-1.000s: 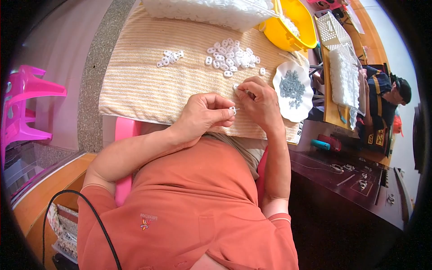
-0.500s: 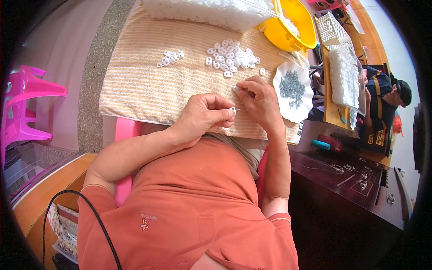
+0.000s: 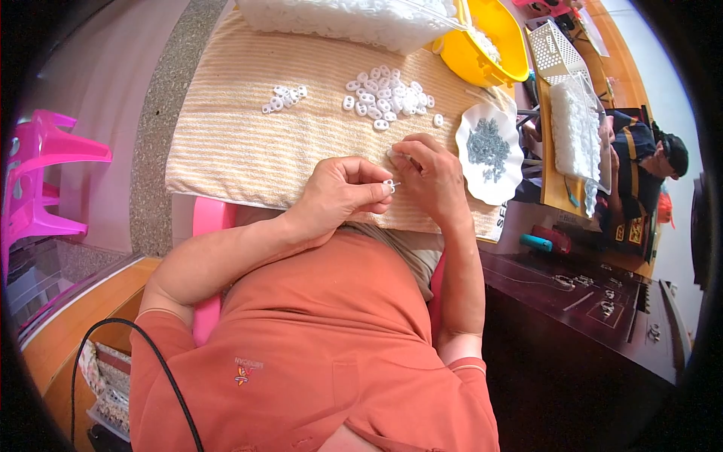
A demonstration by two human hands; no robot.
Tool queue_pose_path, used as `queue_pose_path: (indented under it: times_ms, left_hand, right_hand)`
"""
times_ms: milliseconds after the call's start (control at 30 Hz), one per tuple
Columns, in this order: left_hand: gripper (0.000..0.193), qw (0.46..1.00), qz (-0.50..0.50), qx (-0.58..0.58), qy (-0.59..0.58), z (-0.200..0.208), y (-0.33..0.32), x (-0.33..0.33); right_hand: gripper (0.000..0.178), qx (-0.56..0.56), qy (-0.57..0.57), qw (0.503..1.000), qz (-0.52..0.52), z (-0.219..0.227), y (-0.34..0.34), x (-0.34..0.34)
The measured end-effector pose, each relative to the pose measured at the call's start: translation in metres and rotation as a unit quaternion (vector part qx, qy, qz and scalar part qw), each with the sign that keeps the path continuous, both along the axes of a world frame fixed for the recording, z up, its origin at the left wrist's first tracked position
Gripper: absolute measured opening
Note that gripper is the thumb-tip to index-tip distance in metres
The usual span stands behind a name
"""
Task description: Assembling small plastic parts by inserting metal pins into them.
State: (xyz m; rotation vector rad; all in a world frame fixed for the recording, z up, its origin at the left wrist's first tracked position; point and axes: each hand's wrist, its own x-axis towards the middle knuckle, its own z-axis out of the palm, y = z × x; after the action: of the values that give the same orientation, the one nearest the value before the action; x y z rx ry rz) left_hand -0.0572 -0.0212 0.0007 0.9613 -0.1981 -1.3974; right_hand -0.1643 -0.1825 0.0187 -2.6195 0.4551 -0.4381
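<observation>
With left grip (image 3: 343, 185) clamped on one white piece (image 3: 388, 185), right grip (image 3: 435, 175) pinching a second piece (image 3: 393, 153), could fumble either by slackening!

The tabletop cloth (image 3: 233, 154) looks matt and rough, a ribbed, towel-like weave. The white two-holed pieces (image 3: 384, 93) lying on it towards the far edge look like smooth, hard plastic. Along that edge, the box (image 3: 431, 35) is clear, glossy plastic; at the far right corner, the yellow basin (image 3: 468, 62) is shiny, opaque plastic. By the right edge, the white dish (image 3: 489, 194) looks smooth; its grey bits' (image 3: 489, 148) material is unclear.
</observation>
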Motion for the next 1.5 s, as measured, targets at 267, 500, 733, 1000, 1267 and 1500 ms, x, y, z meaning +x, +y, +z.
queue_pose_path:
  times_ms: [267,500,733,1000,1267,1500]
  left_hand:
    - [0.015,1.0,0.002,-0.002,0.0,0.0,0.0,-0.001]
    - [0.017,1.0,0.007,-0.007,-0.004,0.002,0.001,-0.001]
    - [0.018,1.0,0.005,-0.015,0.002,-0.004,0.0,0.0]
    - [0.015,1.0,0.01,-0.01,0.004,-0.002,0.0,0.0]
    - [0.015,1.0,0.01,-0.01,0.006,-0.002,0.0,-0.001]
    - [0.015,1.0,0.011,-0.006,0.003,-0.003,0.0,0.0]
  right_hand:
    - [0.021,-0.011,0.033,0.999,0.03,0.009,-0.01,-0.012]
    - [0.023,-0.046,0.079,0.994,0.059,0.018,-0.011,-0.005]
    - [0.016,-0.02,0.073,0.996,0.051,0.01,-0.014,-0.001]
    - [0.016,0.0,0.093,0.995,0.04,0.016,-0.006,-0.002]
    - [0.025,0.165,0.065,0.984,-0.021,0.004,-0.01,-0.021]
    - [0.026,0.309,0.024,0.95,-0.016,-0.004,-0.006,-0.033]
